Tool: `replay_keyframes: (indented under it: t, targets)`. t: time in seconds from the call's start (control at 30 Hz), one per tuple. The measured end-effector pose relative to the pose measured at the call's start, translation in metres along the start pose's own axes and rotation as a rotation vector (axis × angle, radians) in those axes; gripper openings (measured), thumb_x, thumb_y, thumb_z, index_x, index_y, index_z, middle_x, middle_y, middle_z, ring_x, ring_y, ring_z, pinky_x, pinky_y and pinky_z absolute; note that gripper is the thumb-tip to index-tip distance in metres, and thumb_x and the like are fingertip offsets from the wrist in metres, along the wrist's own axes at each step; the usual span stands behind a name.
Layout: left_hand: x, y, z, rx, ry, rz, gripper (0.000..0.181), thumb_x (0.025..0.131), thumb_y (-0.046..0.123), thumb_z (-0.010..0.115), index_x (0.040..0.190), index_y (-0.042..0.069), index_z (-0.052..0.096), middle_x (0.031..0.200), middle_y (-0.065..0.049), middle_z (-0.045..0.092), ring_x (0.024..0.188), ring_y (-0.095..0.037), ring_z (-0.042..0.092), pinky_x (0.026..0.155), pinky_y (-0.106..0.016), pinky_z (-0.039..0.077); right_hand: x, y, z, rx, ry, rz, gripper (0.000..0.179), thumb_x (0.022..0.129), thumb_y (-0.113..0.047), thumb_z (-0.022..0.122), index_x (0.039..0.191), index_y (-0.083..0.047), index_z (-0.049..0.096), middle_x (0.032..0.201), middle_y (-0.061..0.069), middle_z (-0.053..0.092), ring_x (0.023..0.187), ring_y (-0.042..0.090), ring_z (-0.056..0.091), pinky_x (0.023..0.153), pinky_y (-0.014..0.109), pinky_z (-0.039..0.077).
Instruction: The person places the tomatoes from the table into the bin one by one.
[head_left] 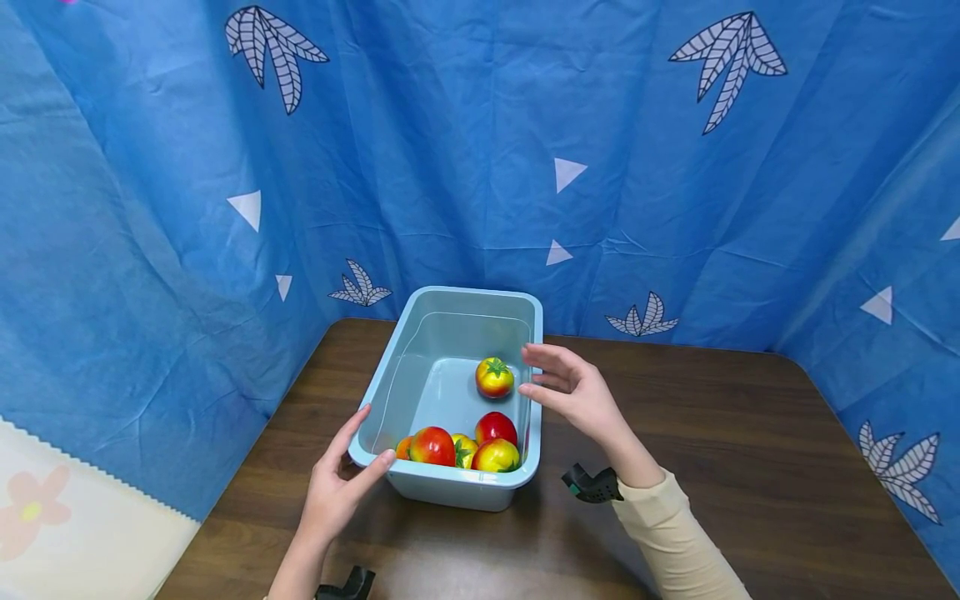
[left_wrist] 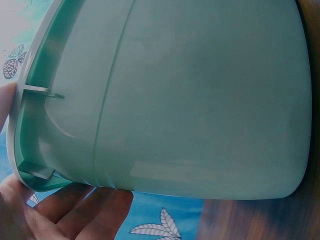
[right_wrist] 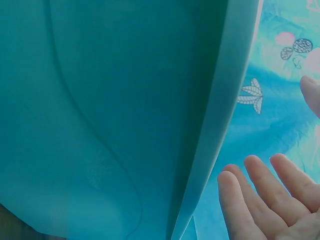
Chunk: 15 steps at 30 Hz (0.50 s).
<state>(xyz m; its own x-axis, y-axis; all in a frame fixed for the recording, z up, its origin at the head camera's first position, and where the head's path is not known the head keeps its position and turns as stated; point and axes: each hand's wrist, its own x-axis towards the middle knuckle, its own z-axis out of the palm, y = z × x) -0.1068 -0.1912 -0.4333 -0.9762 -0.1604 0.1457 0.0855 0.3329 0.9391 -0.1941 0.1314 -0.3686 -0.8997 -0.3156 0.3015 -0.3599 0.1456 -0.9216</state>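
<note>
A light blue plastic bin (head_left: 465, 333) stands on the table with several red and yellow toy fruits in it. One tomato with a green leafy top (head_left: 494, 377) lies alone toward the bin's right wall. At the near end sit an orange-red fruit (head_left: 432, 446), a dark red one (head_left: 496, 427) and a yellow-red one (head_left: 497, 456), among others. My left hand (head_left: 333, 492) holds the bin's near left corner; its fingers (left_wrist: 107, 210) lie under the rim against the outer wall. By the right rim my right hand (head_left: 573, 387) hovers, fingers spread and holding nothing.
The dark wooden table (head_left: 720, 433) extends to the right of the bin. A blue cloth (head_left: 450, 150) with leaf and triangle prints hangs behind and on both sides. Pale cloth with a flower print (head_left: 45, 508) shows at the lower left. A black strap (head_left: 592, 483) is on the right wrist.
</note>
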Motion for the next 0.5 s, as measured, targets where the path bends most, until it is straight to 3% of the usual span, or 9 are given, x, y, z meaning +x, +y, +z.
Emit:
replay_keyframes:
  t: [0.5]
  targets:
    - [0.0014, 0.0034, -0.0012, -0.002, -0.045, -0.010, 0.066, 0.083, 0.029, 0.072, 0.141, 0.028, 0.042, 0.146, -0.007, 0.034, 0.117, -0.031, 0.046, 0.086, -0.037, 0.048, -0.0056, 0.0029, -0.0050, -0.090, 0.007, 0.001, 0.057, 0.079, -0.018, 0.077, 0.130, -0.008, 0.053, 0.128, 0.011, 0.056, 0.114, 0.026, 0.055, 0.090, 0.040, 0.047]
